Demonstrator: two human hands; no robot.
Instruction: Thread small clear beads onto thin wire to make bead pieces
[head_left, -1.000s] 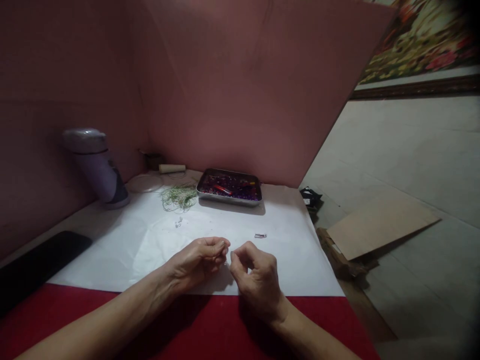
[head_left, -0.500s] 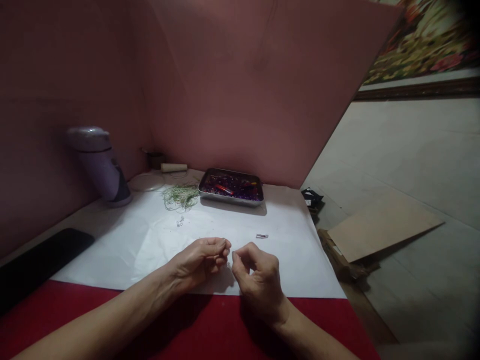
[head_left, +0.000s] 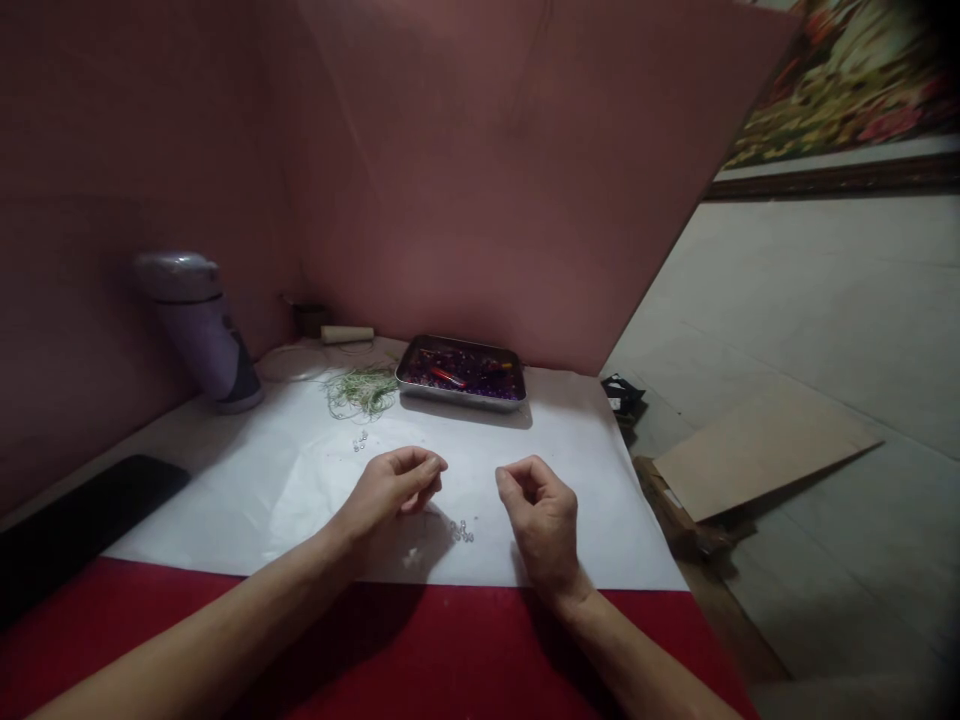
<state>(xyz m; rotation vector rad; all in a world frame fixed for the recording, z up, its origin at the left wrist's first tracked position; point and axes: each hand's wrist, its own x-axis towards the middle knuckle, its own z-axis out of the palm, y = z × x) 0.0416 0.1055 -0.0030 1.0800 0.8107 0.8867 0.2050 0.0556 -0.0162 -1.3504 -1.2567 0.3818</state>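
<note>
My left hand [head_left: 390, 490] hovers over the white paper sheet [head_left: 300, 480] with thumb and fingers pinched together; what they hold is too small to make out. My right hand [head_left: 544, 515] is to its right, fingers curled into a pinch, its contents also unclear. Between the two hands a small cluster of clear beads [head_left: 461, 531] lies on the paper. A thin thread may run between the hands, but I cannot see it clearly.
A metal tray [head_left: 461, 372] of purple beads with a red tool sits at the back. Green thread [head_left: 361, 390], a few clear beads [head_left: 360, 441], a spool [head_left: 346, 335], a lilac flask [head_left: 196, 330] and a black phone [head_left: 82, 520] lie left. Cardboard [head_left: 757, 450] lies on the floor right.
My hands have moved apart, the right one going right and covering the small metal piece. The clear bead cluster now shows on the paper between them.
</note>
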